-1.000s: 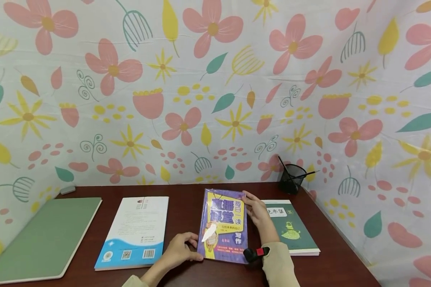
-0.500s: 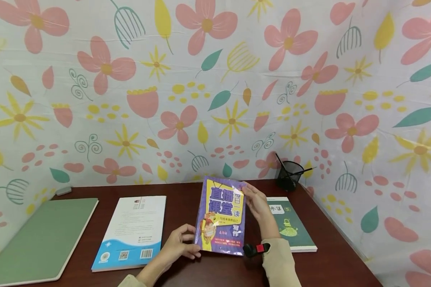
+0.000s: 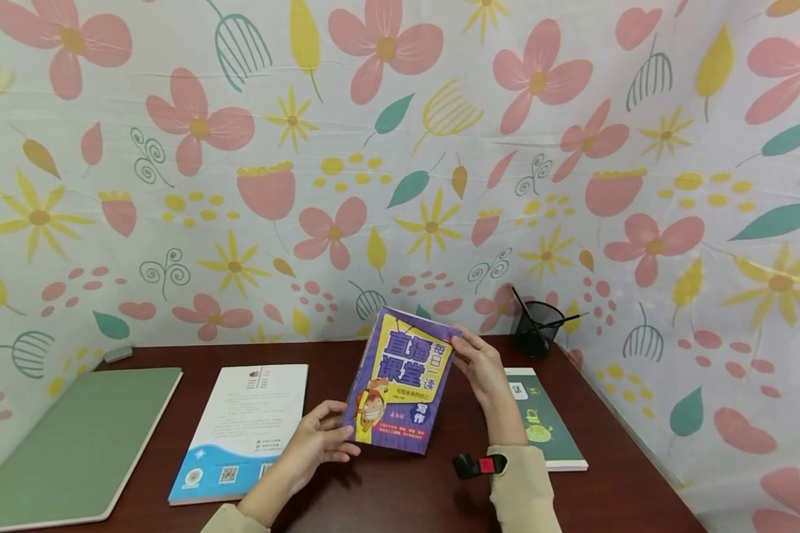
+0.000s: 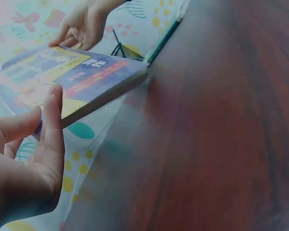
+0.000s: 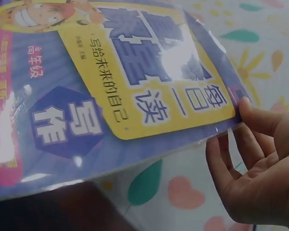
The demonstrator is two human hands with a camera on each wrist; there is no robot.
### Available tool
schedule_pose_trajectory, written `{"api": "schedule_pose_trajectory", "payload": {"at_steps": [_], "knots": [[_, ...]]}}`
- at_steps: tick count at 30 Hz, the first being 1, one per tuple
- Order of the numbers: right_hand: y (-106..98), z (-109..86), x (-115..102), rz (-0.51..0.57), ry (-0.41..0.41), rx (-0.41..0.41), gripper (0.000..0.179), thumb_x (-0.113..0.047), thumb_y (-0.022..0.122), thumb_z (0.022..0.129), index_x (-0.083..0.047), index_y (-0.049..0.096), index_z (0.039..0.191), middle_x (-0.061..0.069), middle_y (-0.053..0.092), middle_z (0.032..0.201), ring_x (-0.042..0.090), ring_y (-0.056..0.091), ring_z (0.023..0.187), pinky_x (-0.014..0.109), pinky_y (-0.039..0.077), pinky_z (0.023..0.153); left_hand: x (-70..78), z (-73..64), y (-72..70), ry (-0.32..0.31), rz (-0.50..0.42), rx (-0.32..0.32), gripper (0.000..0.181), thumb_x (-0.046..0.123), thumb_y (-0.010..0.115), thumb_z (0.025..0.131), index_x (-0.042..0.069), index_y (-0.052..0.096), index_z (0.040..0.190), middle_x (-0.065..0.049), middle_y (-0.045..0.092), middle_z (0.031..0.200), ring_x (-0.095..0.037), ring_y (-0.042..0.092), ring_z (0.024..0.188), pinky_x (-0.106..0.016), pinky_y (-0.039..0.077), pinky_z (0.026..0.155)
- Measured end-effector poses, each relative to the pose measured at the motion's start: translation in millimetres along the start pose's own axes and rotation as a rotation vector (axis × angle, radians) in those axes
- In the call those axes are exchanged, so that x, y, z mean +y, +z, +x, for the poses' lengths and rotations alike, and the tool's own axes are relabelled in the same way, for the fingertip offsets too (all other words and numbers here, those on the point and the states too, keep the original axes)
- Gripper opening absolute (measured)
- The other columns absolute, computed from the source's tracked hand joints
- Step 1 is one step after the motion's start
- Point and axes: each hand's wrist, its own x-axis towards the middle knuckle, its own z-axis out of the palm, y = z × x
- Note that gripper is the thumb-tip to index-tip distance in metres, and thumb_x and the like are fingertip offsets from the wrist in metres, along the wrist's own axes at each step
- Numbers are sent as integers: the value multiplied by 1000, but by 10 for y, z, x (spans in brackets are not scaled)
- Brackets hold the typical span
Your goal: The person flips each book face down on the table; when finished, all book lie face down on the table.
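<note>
A purple and yellow book [image 3: 400, 385] in a shiny cover is held up off the table, tilted, its cover facing me. My right hand [image 3: 483, 366] pinches its upper right corner, thumb on the front, as the right wrist view shows. At the lower left corner my left hand [image 3: 313, 438] grips the edge between thumb and fingers. In the left wrist view the book's thick page edge [image 4: 103, 98] faces the camera. Behind my right forearm lies a green book [image 3: 547, 426], partly hidden. To the left rests a white and blue book [image 3: 247, 422].
A large flat green board [image 3: 73, 444] covers the table's left end. At the back right stands a black mesh pen holder [image 3: 536, 329] with pens. A small grey block [image 3: 118, 354] sits at the back left. A flowered curtain [image 3: 400, 185] hangs behind the dark wooden table [image 3: 400, 503].
Both hands have raised the purple and yellow book off the table and tilted it, its top leaning right. It has shifted slightly left, with the left hand moving along.
</note>
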Motion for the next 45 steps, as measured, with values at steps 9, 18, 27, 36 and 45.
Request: {"api": "schedule_pose_trajectory", "payload": {"at_steps": [9, 18, 27, 36, 45], "knots": [[175, -195, -318, -166, -109, 6, 20, -18, 65, 94, -29, 70, 111, -9, 56, 89, 6, 58, 91, 20, 53, 82, 193, -38, -94, 71, -41, 30, 17, 7, 60, 95, 24, 62, 101, 5, 66, 97, -11, 72, 82, -27, 60, 77], [213, -282, -373, -273, -171, 42, 29, -22, 66, 93, -18, 66, 122, -11, 57, 82, 9, 55, 84, 19, 51, 74, 223, -43, -95, 142, -120, 3, 25, 1, 58, 95, 24, 67, 96, 4, 69, 97, -13, 73, 85, -30, 59, 85], [223, -300, -388, -283, -188, -14, 39, -17, 63, 95, -10, 58, 133, -12, 61, 84, 3, 64, 78, 20, 57, 80, 213, -44, -134, 152, -139, -12, 28, -3, 59, 93, 23, 71, 95, 2, 69, 98, -14, 73, 88, -28, 58, 87], [198, -288, -359, -265, -162, -77, 45, -33, 46, 104, -6, 48, 140, -11, 62, 88, 2, 68, 84, 25, 57, 87, 229, -43, -163, 125, -160, -7, 21, 16, 54, 100, 20, 74, 95, 3, 72, 105, -17, 72, 97, -30, 55, 94], [229, -274, -336, -252, -131, -49, 49, -35, 45, 103, 3, 50, 133, -13, 63, 87, 1, 67, 81, 21, 55, 77, 221, 1, -142, 152, -211, 184, 17, 2, 61, 93, 12, 75, 89, 3, 76, 100, -15, 72, 94, -30, 57, 90]]}}
